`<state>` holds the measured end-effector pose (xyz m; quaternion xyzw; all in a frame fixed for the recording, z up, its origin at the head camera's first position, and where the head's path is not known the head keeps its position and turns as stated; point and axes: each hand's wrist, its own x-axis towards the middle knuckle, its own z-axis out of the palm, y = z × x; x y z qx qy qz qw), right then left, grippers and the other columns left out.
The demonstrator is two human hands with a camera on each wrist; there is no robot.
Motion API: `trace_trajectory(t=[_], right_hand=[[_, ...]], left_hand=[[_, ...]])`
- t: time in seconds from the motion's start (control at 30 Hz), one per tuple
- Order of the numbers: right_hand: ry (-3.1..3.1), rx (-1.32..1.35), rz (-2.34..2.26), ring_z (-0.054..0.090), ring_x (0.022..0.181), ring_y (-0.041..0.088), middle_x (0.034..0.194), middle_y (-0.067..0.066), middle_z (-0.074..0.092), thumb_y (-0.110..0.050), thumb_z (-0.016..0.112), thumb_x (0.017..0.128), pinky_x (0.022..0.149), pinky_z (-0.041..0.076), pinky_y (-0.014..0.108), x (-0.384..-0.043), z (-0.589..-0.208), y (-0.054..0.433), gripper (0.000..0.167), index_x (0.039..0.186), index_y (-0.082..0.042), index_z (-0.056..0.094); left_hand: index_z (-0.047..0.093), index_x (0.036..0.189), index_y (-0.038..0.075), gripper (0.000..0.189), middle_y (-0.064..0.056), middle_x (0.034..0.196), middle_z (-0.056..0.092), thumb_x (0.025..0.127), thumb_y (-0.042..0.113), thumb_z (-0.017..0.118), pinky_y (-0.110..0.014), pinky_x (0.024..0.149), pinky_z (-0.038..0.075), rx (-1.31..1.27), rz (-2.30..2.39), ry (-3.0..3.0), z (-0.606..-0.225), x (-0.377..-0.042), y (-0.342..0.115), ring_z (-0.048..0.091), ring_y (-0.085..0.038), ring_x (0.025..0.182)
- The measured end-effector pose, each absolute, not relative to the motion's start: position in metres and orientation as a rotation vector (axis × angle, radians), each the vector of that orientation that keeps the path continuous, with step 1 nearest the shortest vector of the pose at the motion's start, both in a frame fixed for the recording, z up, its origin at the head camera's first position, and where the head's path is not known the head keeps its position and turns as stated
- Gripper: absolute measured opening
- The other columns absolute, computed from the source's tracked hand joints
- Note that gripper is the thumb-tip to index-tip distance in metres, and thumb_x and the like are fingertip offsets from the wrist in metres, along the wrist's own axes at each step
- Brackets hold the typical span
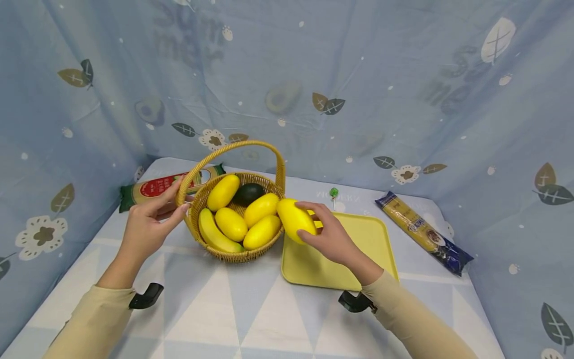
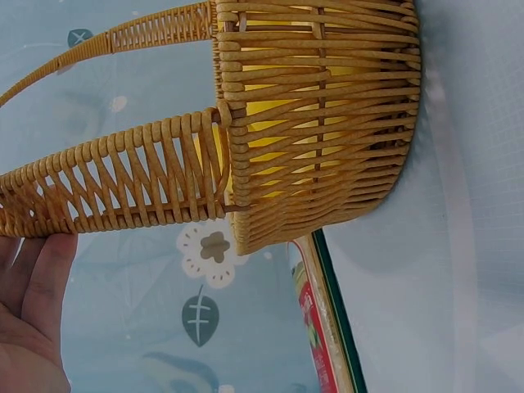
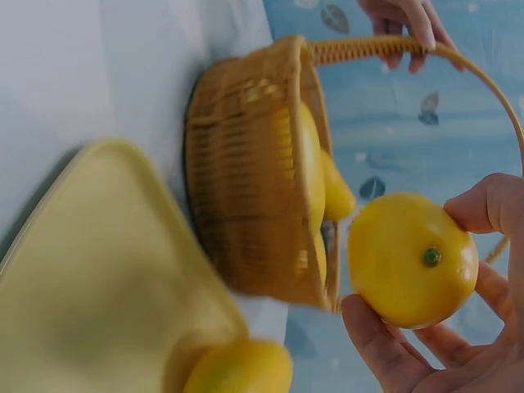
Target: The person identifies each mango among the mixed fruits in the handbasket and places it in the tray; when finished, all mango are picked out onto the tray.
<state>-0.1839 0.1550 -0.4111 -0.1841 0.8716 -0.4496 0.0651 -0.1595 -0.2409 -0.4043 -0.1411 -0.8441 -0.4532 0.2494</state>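
Note:
A wicker basket (image 1: 237,256) stands on the table, its tall handle (image 1: 251,143) upright. Several yellow mangoes (image 1: 230,224), a banana (image 1: 214,234) and a dark green avocado (image 1: 248,194) lie inside. My left hand (image 1: 152,219) pinches the handle's left side low down, thumb in front; the left wrist view shows its fingers against the woven strip. My right hand (image 1: 334,239) holds another yellow mango (image 3: 409,258) between thumb and fingers, beside the basket's right rim and above the yellow tray (image 1: 367,239). One more mango (image 3: 241,368) lies on the tray, hidden in the head view.
A green and red noodle packet (image 1: 154,188) lies behind the basket at the left. On the right rests a blue and yellow pasta packet (image 1: 421,232). A green lollipop (image 1: 334,192) lies behind the tray. Patterned curtains (image 1: 287,99) surround the table.

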Motion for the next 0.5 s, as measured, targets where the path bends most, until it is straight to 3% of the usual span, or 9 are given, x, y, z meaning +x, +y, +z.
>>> trace_trajectory(t=[0.5], right_hand=[[2.783, -0.312, -1.341, 0.05, 0.127, 0.043, 0.152, 0.015, 0.04, -0.022, 0.071, 0.097, 0.095, 0.054, 0.057, -0.195, -0.437, 0.242, 0.059, 0.151, -0.021, 0.047]], left_hand=[[0.054, 0.148, 0.02, 0.069, -0.024, 0.112, 0.073, 0.088, -0.006, 0.075, -0.007, 0.079, 0.05, -0.378, -1.238, -2.3, -0.404, -0.159, -0.24, 0.059, 0.019, 0.097]])
